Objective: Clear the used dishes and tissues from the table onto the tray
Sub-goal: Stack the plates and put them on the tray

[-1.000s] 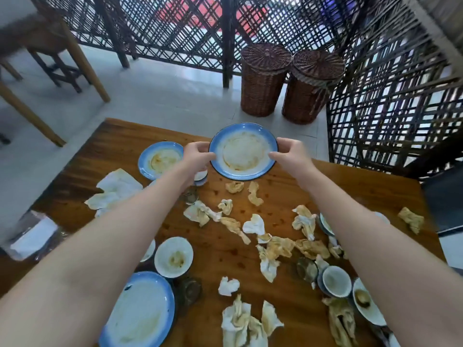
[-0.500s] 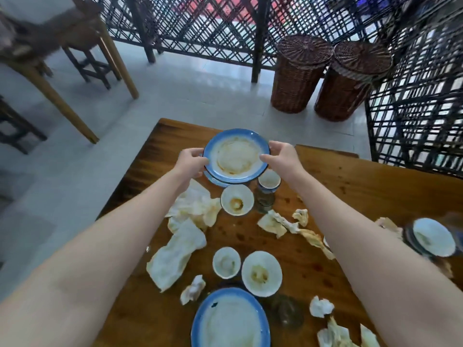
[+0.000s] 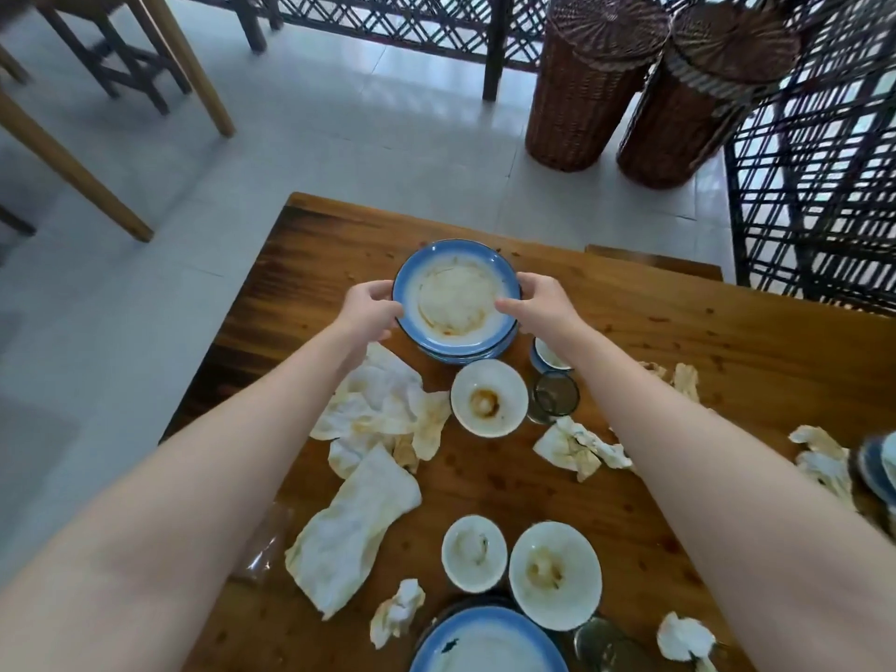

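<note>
Dishes and tissues lie all over the tabletop [image 3: 679,341], and no tray is in view. Nearest, at the bottom edge, sits a large blue-rimmed plate [image 3: 489,642]. Just beyond it are a small bowl [image 3: 474,552] and a wider bowl [image 3: 555,574], with a long stained tissue [image 3: 354,531] to their left. Further out stand a sauce-stained bowl [image 3: 488,397], a glass [image 3: 556,396] beside it and a cup [image 3: 548,358] behind the glass.

Farthest, both hands hold the top plate [image 3: 456,298] by opposite sides. The left hand [image 3: 368,308] curls round the left rim. The right hand [image 3: 543,308] lays its thumb on the face with its fingers round the edge. Each grip is clamped on the plate.

The plate sits on, or just above, a second blue plate [image 3: 460,358]; I cannot tell whether they touch. The step looks like stacking plates before carrying. Next, probably, the grip must let go once the plate is settled, or shift under the pair to lift both level toward the tray.
</note>
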A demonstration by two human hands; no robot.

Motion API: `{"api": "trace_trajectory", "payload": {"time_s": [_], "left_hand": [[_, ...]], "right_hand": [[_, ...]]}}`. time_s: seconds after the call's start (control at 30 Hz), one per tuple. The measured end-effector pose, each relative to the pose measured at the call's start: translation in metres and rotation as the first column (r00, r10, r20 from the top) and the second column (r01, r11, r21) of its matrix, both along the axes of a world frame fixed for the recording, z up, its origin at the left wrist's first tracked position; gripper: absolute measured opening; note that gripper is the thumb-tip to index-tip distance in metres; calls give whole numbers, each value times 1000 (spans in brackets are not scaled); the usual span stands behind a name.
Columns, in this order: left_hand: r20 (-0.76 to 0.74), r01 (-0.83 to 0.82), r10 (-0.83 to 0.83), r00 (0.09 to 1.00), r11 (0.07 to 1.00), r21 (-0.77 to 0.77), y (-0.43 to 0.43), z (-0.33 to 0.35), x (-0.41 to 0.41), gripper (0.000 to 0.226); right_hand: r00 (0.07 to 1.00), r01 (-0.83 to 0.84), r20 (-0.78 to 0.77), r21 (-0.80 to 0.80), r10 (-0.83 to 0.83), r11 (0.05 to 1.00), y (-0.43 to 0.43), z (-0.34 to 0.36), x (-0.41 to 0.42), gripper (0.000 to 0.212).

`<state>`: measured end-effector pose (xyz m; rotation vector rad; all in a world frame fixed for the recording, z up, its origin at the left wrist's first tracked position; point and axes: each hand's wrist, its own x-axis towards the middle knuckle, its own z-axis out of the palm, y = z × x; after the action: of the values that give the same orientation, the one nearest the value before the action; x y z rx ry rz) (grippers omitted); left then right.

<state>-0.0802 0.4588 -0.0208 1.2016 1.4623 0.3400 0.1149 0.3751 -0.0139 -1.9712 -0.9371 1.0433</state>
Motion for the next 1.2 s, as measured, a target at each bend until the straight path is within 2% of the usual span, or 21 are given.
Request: {"api": "trace_trajectory", "payload": {"time_s": [0.2, 0.33, 0.43, 0.6, 0.73, 0.77, 0.9, 1.0, 1.1, 1.2], "left_hand": [[-50, 54, -54, 997, 998, -15, 4, -12, 5, 54], [-91, 89, -91, 992, 996, -21, 3, -13, 7, 53], [-100, 108, -110, 989, 994, -18, 3, -13, 8, 50], [-56, 109, -112, 992, 993, -52, 3, -15, 11, 53], [-24, 49, -51, 998, 994, -96, 0, -17, 14, 66], [-16, 31, -33, 999, 994, -107, -1, -18, 15, 64], [9, -14, 15, 1000, 995, -103, -3, -20, 16, 29], [80, -91, 103, 991, 985, -146, -2, -16, 13, 41], [112, -127, 145, 983, 981, -149, -2, -7, 7, 52], [142, -131, 145, 979, 986, -99, -6, 4, 2, 53]], "right_hand": [[996, 4, 84, -152, 9, 988, 11, -19, 2, 40], [977, 8, 208, -245, 44, 969, 18, -24, 5, 22], [965, 1, 252, -298, 78, 954, 21, -26, 8, 19], [966, -1, 244, -332, 87, 943, 24, -27, 11, 20], [996, 27, 89, -371, 7, 928, 27, -24, 12, 29], [998, 33, 58, -373, -12, 927, 28, -23, 11, 32], [998, 56, 32, -338, -48, 940, 30, -24, 6, 41], [995, 99, 53, -267, -88, 958, 29, -23, 2, 32], [990, 141, -2, -156, -143, 978, 23, -16, -6, 23], [977, 195, -72, -90, -202, 977, 11, -5, -10, 47]]}}
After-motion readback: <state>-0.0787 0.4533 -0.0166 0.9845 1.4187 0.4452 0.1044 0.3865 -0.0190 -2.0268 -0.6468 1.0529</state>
